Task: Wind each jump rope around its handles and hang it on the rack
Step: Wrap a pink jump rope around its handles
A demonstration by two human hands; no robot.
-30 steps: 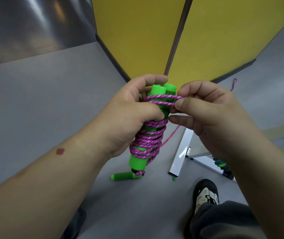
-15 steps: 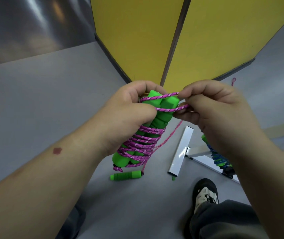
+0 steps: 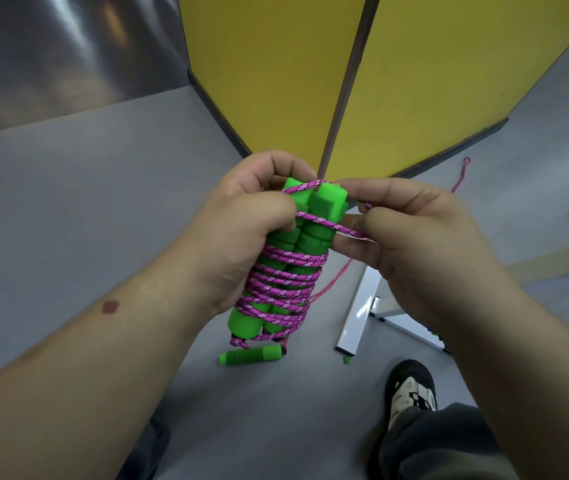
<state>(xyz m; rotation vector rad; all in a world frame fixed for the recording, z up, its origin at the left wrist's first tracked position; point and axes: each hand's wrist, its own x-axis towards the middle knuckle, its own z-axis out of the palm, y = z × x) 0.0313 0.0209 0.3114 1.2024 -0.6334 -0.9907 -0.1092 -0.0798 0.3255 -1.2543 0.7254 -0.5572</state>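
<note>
Two green foam handles (image 3: 314,230) sit side by side, upright and slightly tilted, with a pink-and-white rope (image 3: 286,285) coiled many times around them. My left hand (image 3: 241,230) grips the handles from the left, thumb pressed on the upper coils. My right hand (image 3: 404,237) pinches the free end of the rope just right of the handle tops, one strand crossing the front of the handles. Under my right forearm stands the white rack's base (image 3: 359,313), and a wound rope hanging there is barely visible.
Another green handle (image 3: 252,355) lies on the grey floor below the bundle. A loose pink rope end (image 3: 461,174) lies near the yellow partition (image 3: 414,81). My shoe (image 3: 411,393) and trouser leg are at the bottom right.
The bundle has tilted back more upright and risen slightly. My right hand has brought the rope across the front of the handle tops, adding another turn.
</note>
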